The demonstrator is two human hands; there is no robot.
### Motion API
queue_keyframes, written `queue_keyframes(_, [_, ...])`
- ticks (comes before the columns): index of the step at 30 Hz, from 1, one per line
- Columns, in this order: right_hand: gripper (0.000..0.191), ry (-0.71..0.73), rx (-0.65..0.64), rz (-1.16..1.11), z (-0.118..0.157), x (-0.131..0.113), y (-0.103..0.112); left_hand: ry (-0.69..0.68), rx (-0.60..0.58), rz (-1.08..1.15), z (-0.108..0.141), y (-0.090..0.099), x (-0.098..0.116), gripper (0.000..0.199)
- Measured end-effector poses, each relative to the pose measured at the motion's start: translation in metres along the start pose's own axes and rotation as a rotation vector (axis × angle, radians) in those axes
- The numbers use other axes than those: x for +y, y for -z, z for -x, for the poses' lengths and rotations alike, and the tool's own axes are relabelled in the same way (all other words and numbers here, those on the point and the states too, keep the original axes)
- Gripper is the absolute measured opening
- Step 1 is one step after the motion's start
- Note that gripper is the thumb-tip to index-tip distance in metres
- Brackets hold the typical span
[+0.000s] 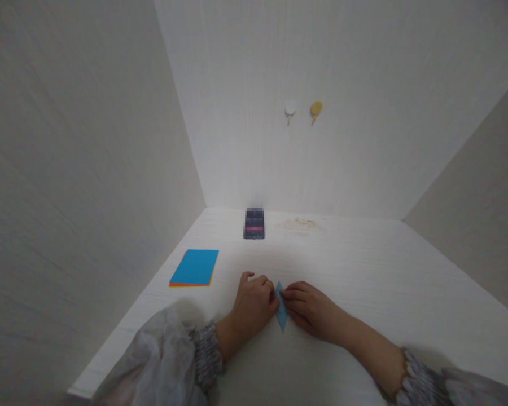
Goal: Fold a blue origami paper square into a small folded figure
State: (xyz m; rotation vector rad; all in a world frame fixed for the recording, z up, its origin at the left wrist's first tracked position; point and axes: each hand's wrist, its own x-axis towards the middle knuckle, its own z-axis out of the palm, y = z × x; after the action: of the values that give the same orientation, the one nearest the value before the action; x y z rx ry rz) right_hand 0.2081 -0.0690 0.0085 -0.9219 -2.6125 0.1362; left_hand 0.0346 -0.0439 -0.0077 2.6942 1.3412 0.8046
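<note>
A small piece of folded light-blue paper (pixel 281 317), narrow and pointed at both ends, is between my hands at the middle of the white table. My left hand (pixel 256 301) grips its left edge with curled fingers, and a ring shows on one of them. From the other side, the fingers of my right hand (pixel 313 310) are pressed together on the paper's right edge. Parts of the paper are covered by my fingertips.
To the left lies a stack of coloured paper sheets (pixel 195 267), blue on top with orange edges below. A dark, blurred device (pixel 254 224) is near the back wall. Two hooks, one white (pixel 290 109) and one yellow (pixel 316 109), are on that wall. Walls rise on both sides.
</note>
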Motion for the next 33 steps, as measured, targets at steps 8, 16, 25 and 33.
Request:
queue_keyframes(8, [0.021,-0.009,0.002,0.020,0.0003,-0.0002,0.0011,-0.038,-0.022,-0.015,0.0018,0.0009,-0.0001,0.010])
queue_keyframes(16, [0.023,0.006,-0.005,-0.006,0.0004,-0.0018,0.0012,0.056,-0.002,-0.003,-0.0013,-0.0007,-0.0005,0.011])
queue_keyframes(25, [0.022,-0.002,-0.004,0.015,-0.0001,-0.0031,0.0003,0.043,0.004,-0.008,-0.0063,-0.0021,0.0022,0.009])
queue_keyframes(33, [0.021,-0.012,-0.014,0.001,-0.0007,-0.0019,0.0024,0.032,-0.022,-0.020,0.0002,0.0038,0.0035,0.006])
